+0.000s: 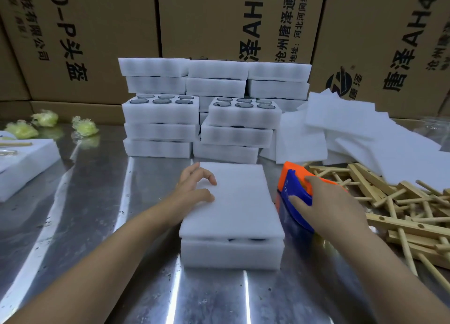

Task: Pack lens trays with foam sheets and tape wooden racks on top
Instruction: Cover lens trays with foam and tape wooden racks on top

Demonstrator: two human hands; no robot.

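Two hands in play: left hand point(194, 187) loose-fingered, resting on the far-left part of the foam sheet point(238, 202) capping the lens tray point(231, 253) at mid desk point(97, 202), long axis pointing straight away. Right hand point(326, 202) clamped round the tape dispenser point(294, 177) just beside the tray's right flank. Wooden racks point(401, 214) heaped farther right, nearest that right hand, probably next to fetch.
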